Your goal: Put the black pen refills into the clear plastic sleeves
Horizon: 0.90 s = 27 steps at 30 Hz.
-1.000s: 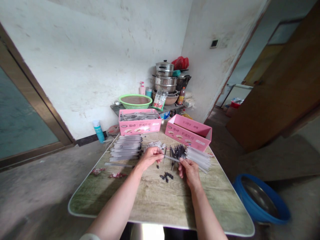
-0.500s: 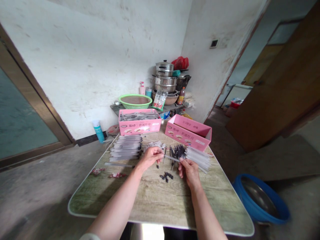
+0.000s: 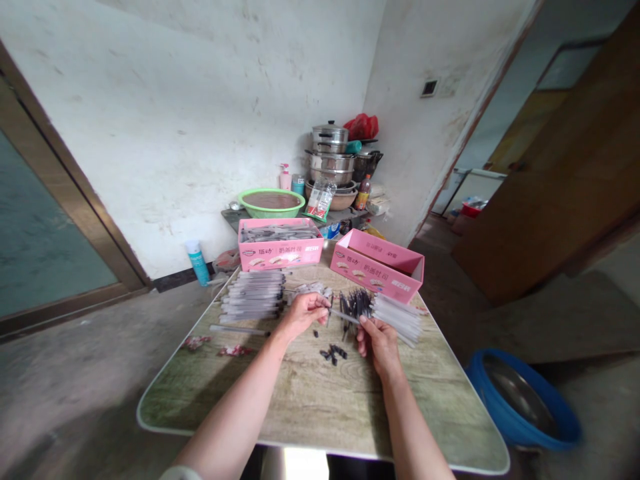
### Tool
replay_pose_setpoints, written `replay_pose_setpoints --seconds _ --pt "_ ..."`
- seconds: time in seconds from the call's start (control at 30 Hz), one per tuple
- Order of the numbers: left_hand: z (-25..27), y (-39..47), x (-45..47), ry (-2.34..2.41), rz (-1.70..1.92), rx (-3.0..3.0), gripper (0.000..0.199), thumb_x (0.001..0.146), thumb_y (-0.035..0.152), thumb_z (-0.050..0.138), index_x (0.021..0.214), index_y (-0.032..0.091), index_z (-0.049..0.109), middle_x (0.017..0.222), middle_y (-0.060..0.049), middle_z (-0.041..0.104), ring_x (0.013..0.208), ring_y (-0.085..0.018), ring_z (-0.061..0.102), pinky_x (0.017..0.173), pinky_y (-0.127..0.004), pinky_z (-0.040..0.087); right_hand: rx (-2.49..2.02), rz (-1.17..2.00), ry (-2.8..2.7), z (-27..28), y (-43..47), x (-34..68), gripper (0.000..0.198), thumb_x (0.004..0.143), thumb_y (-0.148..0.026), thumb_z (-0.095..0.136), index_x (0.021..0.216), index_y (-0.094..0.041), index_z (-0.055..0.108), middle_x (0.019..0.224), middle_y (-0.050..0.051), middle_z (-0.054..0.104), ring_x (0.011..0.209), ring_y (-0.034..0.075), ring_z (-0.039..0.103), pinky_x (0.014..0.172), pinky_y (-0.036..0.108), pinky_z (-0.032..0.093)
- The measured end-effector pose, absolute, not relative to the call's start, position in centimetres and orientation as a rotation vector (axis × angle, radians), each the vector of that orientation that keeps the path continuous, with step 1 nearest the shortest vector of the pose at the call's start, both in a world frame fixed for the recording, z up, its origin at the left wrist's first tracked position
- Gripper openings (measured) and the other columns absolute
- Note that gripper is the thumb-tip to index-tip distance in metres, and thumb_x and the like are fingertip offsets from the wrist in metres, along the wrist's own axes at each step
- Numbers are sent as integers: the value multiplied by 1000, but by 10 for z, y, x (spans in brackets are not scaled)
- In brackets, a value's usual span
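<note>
A translucent pen barrel [image 3: 345, 316] spans the gap between my hands above the table. At its left end, the thumb and fingers of my left hand [image 3: 304, 316] are pinched together; a small dark part shows there. My right hand [image 3: 381, 343] grips the other end between thumb and forefinger. Just beyond the right hand lie black-ended thin refills [image 3: 358, 303] and a bundle of clear barrels [image 3: 397, 319]. Small black plugs or caps [image 3: 334, 353] are scattered between my wrists. Left of my left hand are a stack of pens [image 3: 254, 295] and one separate pen [image 3: 238, 329].
A pink box [image 3: 281, 253] filled with pens stands at the table's back, beside a second pink box [image 3: 377, 272]. Behind them are a green basin [image 3: 271, 212] and stacked pots [image 3: 330, 163]. A blue tub [image 3: 560, 427] sits on the floor at right.
</note>
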<state>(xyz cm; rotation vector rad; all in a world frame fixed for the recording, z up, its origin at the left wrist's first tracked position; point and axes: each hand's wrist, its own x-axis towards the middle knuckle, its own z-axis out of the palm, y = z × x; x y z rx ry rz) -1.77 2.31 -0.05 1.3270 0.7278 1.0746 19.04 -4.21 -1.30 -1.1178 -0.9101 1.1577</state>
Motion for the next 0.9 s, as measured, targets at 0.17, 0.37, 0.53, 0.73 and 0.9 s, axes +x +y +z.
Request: replay_pose_setpoints --seconds 0.17,0.37,0.53,0.73,0.9 --pt "-2 24 -21 785 1055 1350 36 75 47 73 80 12 66 65 -3 64 54 -13 60 52 -25 50 -1129 1157 -913 -12 -43 189 40 74 -50 73 58 -17 58 42 -1 58 26 9 44 27 19 32" --pt "-2 24 -18 747 1068 1316 40 64 42 82 81 10 65 61 -2 63 51 -12 59 51 -25 50 -1131 1156 -914 -10 -44 189 40 74 -50 73 57 -17 57 41 -2 57 26 9 44 27 19 32" --pt "4 20 -19 753 1074 1310 39 72 46 77 84 11 65 67 -3 64 55 -13 61 51 -24 51 -1138 1152 -914 -10 -44 189 41 74 -51 73 57 -17 57 41 -1 57 26 9 44 27 19 32" --pt "1 22 -18 740 1069 1314 38 67 43 80 78 10 64 60 -1 62 49 -11 57 50 -23 49 -1132 1155 -925 -14 -42 190 41 75 -50 73 58 -17 57 42 -2 57 27 9 45 27 19 32" --pt "1 24 -17 722 1129 1280 34 62 33 84 79 10 66 67 -2 63 58 -11 60 59 -24 51 -1131 1158 -930 -12 -42 189 40 75 -50 73 58 -17 57 42 -2 58 27 9 45 28 19 32"
